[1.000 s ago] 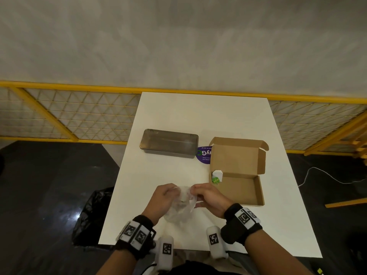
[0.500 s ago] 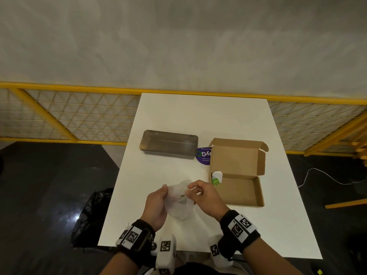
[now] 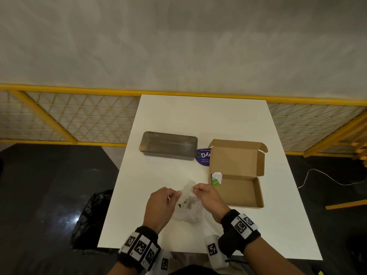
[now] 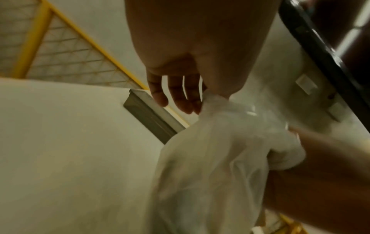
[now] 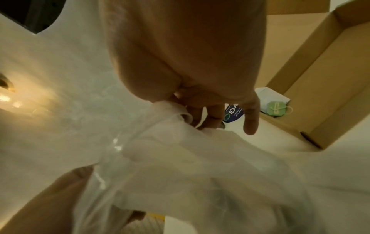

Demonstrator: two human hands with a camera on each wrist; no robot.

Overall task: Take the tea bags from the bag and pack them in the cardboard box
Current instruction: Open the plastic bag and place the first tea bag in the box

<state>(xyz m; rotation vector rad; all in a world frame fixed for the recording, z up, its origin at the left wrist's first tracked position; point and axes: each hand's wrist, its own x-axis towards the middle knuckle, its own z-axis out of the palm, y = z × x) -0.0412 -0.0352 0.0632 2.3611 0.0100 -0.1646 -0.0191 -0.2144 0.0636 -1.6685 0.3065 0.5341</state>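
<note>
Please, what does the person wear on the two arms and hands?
Both hands are bare, with no gloves. The left wrist and the right wrist each carry a black band with white square tags that have black block patterns. A small white device with the same kind of tag hangs below each band. No sleeves are visible.

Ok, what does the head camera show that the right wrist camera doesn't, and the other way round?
Only the head view shows the grey metal tray, the black bin bag beside the table and both wristbands. Only the right wrist view shows the green tag on the tea bag closely, with its string. Both show the cardboard box, the purple sticker, and the left hand and right hand pinching the plastic bag.
</note>
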